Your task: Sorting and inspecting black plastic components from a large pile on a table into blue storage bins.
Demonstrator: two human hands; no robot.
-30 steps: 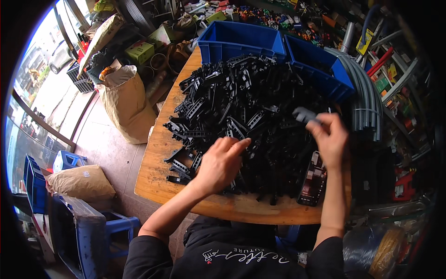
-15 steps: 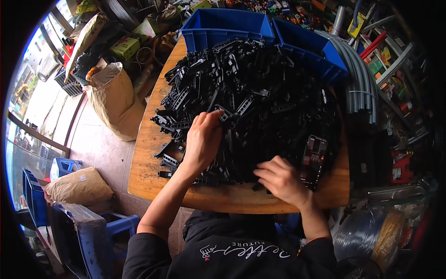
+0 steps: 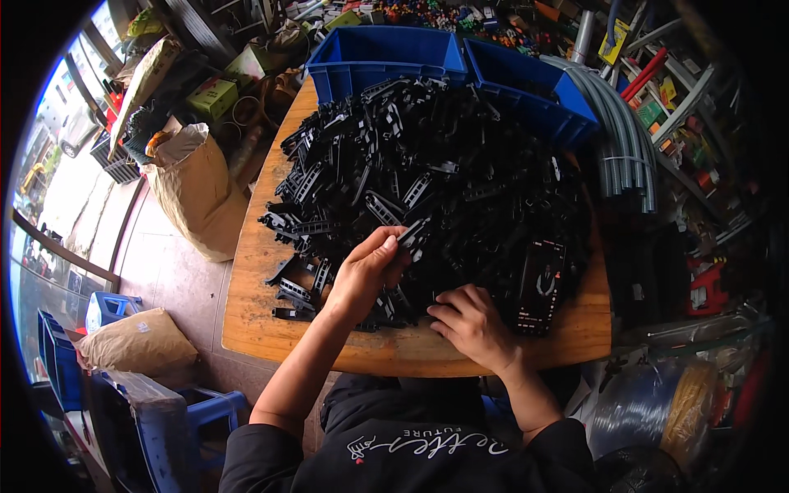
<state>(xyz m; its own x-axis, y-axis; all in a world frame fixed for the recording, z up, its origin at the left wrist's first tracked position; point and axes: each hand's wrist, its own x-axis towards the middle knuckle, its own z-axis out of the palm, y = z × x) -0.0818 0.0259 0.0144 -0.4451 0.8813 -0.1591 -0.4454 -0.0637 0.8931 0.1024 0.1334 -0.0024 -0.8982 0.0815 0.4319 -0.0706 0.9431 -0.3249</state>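
A large heap of black plastic parts (image 3: 394, 148) covers most of the wooden table; several are long pieces with rows of slots. My left hand (image 3: 367, 267) is closed, pinching one black plastic part (image 3: 415, 233) between thumb and fingers, lifted over the near side of the heap. Close to the table's front edge, my right hand (image 3: 477, 327) rests at the heap's border with its fingers curled in. Whatever lies in those fingers is too dark and hidden to make out. A phone (image 3: 541, 287) with a lit screen lies just right of that hand.
Two blue bins, one left (image 3: 386, 62) and one right (image 3: 534, 94), stand behind the heap. Bare wood of the table (image 3: 255, 296) shows along its left edge. A paper sack (image 3: 193, 189) and a blue stool (image 3: 209, 415) stand left. Coiled grey pipes (image 3: 616, 140) sit at the right.
My left hand has drawn back from the heap, now lifting a black plastic part. My right hand has shifted slightly left, its fingers curling; the phone's screen picture has changed.
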